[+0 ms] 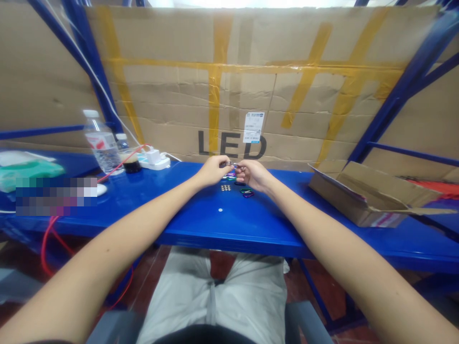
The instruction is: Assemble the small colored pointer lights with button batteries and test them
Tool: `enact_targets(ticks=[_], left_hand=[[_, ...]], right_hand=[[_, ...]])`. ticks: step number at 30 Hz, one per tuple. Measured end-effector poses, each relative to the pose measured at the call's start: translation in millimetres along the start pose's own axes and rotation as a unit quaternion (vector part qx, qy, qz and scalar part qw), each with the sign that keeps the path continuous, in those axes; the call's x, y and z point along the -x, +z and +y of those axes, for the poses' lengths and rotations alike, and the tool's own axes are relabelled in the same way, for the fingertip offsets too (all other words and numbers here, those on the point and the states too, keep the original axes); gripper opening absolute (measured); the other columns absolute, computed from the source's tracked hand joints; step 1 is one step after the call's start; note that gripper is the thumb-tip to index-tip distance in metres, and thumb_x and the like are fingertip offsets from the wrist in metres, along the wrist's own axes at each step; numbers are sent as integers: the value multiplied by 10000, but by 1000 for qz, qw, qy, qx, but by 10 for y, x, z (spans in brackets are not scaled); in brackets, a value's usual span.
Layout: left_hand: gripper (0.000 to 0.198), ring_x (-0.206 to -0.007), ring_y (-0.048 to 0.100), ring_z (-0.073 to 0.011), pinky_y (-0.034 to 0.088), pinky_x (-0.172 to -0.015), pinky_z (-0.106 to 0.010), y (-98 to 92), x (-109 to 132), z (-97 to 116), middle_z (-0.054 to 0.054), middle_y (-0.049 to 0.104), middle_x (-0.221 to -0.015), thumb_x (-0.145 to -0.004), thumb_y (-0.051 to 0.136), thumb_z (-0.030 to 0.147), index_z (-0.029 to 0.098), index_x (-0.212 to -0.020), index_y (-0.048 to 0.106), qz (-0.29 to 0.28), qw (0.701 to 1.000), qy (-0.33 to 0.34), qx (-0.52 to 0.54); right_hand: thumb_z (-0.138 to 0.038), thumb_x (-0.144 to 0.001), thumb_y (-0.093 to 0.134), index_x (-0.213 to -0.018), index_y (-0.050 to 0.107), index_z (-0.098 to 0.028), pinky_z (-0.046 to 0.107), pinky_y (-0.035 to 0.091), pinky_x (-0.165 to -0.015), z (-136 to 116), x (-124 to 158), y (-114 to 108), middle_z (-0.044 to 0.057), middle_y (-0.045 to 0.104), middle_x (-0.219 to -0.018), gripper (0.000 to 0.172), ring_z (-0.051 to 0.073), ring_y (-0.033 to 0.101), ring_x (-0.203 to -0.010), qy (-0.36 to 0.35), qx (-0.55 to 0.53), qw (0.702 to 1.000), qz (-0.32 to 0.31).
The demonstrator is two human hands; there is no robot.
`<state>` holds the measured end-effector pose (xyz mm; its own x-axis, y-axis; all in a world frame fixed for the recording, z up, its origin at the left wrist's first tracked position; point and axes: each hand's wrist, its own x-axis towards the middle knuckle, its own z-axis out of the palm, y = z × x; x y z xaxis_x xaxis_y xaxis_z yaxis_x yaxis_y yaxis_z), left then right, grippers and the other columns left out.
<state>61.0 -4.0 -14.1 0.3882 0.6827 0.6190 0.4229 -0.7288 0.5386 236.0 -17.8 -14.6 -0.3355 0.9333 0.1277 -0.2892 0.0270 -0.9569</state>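
Over the far middle of the blue table, my left hand [215, 170] and my right hand [252, 174] come close together, fingertips pinched. A small, shiny piece shows between them, too small and blurred to name. Just below the fingers lie several coloured carabiners [229, 177], partly covered by my hands. Green and purple carabiners [246, 192] rest apart from these, below my right hand. Left of those, several small gold-coloured metal pieces [225, 188] sit in neat rows. A small white disc [220, 210] lies nearer the front edge.
An open cardboard box [358, 200] stands on the right. At left are a water bottle [102, 148], a small bottle of dark liquid [129, 160], a white power strip [156, 161] and a red cable [46, 243]. A large cardboard sheet [172, 110] rises behind the table [251, 224].
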Motion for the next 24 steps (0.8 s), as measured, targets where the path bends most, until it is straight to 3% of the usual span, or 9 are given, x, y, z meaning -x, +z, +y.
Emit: enact_targets(ticks=[7, 14, 17, 20, 24], left_hand=[[198, -674, 456, -133, 360, -652, -272, 29, 32, -16, 27, 534, -668, -816, 589, 319, 174, -697, 527, -10, 1000, 2, -4], [180, -676, 478, -139, 378, -649, -280, 28, 21, -25, 20, 539, -668, -828, 587, 298, 170, -708, 547, -21, 1000, -1, -15], [169, -728, 533, -153, 421, -690, -290, 9, 21, -28, 4, 580, -754, -828, 616, 327, 166, -876, 593, -30, 999, -15, -3], [233, -794, 579, -164, 458, -732, -303, -40, 28, -14, -21, 611, -862, -859, 586, 294, 174, -1053, 538, -36, 999, -14, -7], [118, -858, 608, -173, 462, -773, -309, -122, 40, 39, -48, 657, -931, -896, 510, 204, 183, -1007, 545, -49, 995, 48, -75]], right_hand=[[-103, -694, 600, -684, 321, -226, 188, 230, -416, 4, 30, 47, -67, 340, -543, 306, 60, 253, -452, -31, 67, 997, 34], [-106, -673, 601, -670, 320, -225, 177, 197, -416, -22, 69, 72, -77, 332, -524, 305, 56, 250, -457, -44, 98, 994, 35], [-110, -675, 593, -661, 344, -224, 185, 211, -416, -9, 62, 59, -76, 341, -506, 274, 64, 269, -457, -54, 133, 989, 39], [-123, -682, 583, -657, 359, -225, 200, 232, -417, 11, 48, 38, -69, 376, -510, 247, 70, 296, -450, -67, 173, 981, 53], [-135, -721, 565, -675, 384, -230, 223, 291, -429, 19, 35, 3, -64, 413, -510, 210, 85, 347, -437, -97, 256, 960, 62]])
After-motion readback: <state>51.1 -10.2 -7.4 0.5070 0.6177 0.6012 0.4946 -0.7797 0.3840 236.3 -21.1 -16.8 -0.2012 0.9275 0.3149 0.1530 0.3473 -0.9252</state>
